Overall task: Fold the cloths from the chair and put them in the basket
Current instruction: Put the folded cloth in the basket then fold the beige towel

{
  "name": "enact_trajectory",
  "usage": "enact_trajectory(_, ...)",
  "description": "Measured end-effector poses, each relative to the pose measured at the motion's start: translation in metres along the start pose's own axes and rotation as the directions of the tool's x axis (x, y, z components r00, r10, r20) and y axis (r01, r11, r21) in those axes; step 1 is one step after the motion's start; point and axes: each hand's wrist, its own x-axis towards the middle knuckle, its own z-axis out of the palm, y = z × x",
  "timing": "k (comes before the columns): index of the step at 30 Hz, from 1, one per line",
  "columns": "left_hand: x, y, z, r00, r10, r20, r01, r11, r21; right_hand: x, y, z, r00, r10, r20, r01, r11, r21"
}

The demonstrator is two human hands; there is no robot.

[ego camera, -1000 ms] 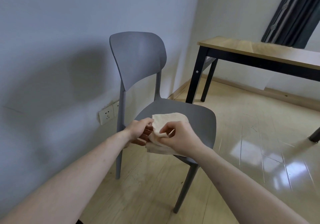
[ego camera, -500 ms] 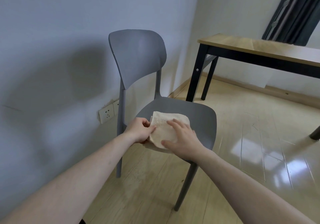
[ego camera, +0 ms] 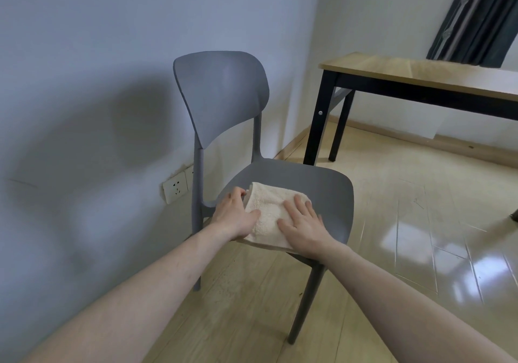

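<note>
Right hand (ego camera: 304,224) lies flat, fingers spread and unclenched, pressing the near right part of a cream cloth (ego camera: 270,211) folded on the seat of a grey chair (ego camera: 316,186), while the left hand (ego camera: 234,212) rests at the cloth's left edge, thumb laid on top and fingers curled loosely at the fold, gripping nothing firmly as far as can be seen. The cloth sits toward the front of the seat, its near edge reaching or slightly overhanging the seat's front lip, its far left corner rounded where the layers double over. The step appears to be smoothing a fold just made. To do it well, the flat palm should sweep outward from the middle toward the open edges so trapped air and wrinkles leave, while the left hand pins the folded side so the layers do not slide apart. The pile looks thick and springy, so firm, even pressure would help the crease hold; the smooth seat may let the whole bundle skid toward the front lip, a risk worth guarding. No basket shows in view, so the cloth will need carrying elsewhere. Beyond the chair stand a pale wall with a socket (ego camera: 175,189), a wooden table (ego camera: 420,68) on black legs, and a glossy floor (ego camera: 420,236).
</note>
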Motion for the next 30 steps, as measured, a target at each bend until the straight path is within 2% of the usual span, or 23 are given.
enact_trajectory(2, 0.001, 0.001, 0.001, 0.999, -0.010, 0.031, 0.010, 1.000, 0.023, 0.001, -0.001, 0.000, 1.000, -0.007, -0.030, 0.007, 1.000, 0.003)
enact_trajectory(6, 0.004, 0.000, -0.004, 0.993, -0.102, 0.055, 0.107, 0.989, -0.098, 0.001, -0.001, -0.007, 0.993, 0.057, -0.100, -0.048, 0.995, 0.088)
enact_trajectory(15, 0.030, 0.005, -0.016, 0.961, -0.199, 0.192, 0.242, 0.940, -0.241, 0.002, 0.004, -0.016, 0.987, 0.152, 0.052, -0.157, 0.980, 0.126)
enact_trajectory(20, 0.069, 0.013, -0.007, 0.948, -0.176, 0.263, 0.220, 0.965, -0.145, 0.032, 0.011, -0.027, 0.986, 0.165, 0.029, -0.167, 0.978, 0.123)
enact_trajectory(26, 0.137, 0.023, 0.015, 0.967, -0.142, 0.210, 0.179, 0.970, -0.166, 0.095, 0.030, -0.038, 0.986, 0.161, -0.038, -0.155, 0.980, 0.121)
enact_trajectory(30, 0.149, 0.021, 0.047, 1.000, -0.009, -0.011, 0.008, 0.994, -0.107, 0.127, 0.045, -0.030, 0.981, 0.132, -0.145, -0.116, 0.987, 0.113)
